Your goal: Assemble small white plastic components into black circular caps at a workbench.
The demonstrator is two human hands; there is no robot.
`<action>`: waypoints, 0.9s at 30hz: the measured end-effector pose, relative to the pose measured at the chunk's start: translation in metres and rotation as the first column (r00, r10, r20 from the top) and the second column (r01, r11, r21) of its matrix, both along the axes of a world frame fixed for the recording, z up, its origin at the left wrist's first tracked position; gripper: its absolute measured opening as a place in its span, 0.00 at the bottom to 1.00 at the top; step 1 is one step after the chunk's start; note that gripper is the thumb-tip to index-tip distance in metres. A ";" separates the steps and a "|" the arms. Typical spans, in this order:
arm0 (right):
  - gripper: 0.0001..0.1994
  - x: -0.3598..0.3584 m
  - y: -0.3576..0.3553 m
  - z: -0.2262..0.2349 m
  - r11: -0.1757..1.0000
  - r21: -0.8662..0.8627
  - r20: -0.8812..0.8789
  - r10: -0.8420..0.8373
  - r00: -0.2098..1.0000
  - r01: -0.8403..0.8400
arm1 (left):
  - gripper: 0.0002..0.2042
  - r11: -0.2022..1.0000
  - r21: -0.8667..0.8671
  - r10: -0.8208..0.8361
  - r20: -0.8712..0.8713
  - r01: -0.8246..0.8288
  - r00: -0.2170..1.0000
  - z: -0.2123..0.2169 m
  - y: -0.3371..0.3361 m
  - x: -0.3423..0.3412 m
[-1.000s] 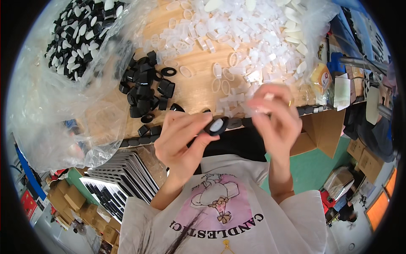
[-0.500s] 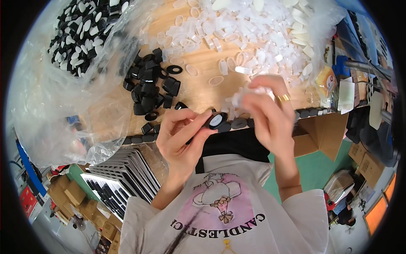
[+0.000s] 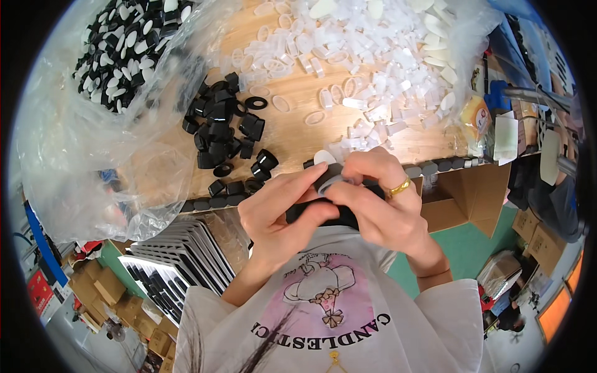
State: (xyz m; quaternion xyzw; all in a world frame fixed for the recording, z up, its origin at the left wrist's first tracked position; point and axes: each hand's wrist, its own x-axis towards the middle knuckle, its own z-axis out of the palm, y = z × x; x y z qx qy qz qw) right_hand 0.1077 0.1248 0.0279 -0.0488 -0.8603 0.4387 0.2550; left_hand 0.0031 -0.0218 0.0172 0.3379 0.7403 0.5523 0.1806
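My left hand point(image 3: 280, 208) is closed, holding a black oval cap point(image 3: 328, 174) between thumb and fingertips in front of the table edge. My right hand point(image 3: 387, 202), with a gold ring on one finger, meets it there and pinches a translucent oval ring point(image 3: 331, 184) against the cap. The fingertips partly cover both pieces, so how far one sits in the other cannot be told. Just beyond the fingers shows a white oval disc point(image 3: 323, 158). Left of my hands lies a pile of black oval caps point(image 3: 219, 121) on the wooden table.
Many translucent oval rings point(image 3: 373, 68) spread over the far middle and right of the table point(image 3: 292, 133). A clear plastic bag point(image 3: 118, 155) with black and white pieces point(image 3: 127, 53) covers the left. Dark ovals line the front edge; stacked trays point(image 3: 180, 261) and an open carton point(image 3: 463, 199) stand below.
My right hand has come from the translucent pieces toward my left hand, bringing a translucent ring to the black cap. The cap has turned in my left fingers.
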 end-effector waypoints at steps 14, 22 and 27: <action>0.19 0.007 0.007 0.020 1.000 -0.029 0.013 0.005 1.000 -0.004 | 0.18 0.979 0.106 -0.148 -0.204 0.172 0.968 0.023 -0.005 -0.009; 0.15 0.013 0.007 0.002 0.995 0.064 -0.187 0.089 0.978 -0.078 | 0.16 0.939 0.200 -0.240 -0.203 0.280 0.949 0.024 -0.011 -0.012; 0.16 0.015 0.003 0.006 0.992 0.121 -0.178 0.053 0.983 -0.032 | 0.16 0.905 0.283 -0.239 -0.279 0.318 0.930 0.023 -0.011 -0.012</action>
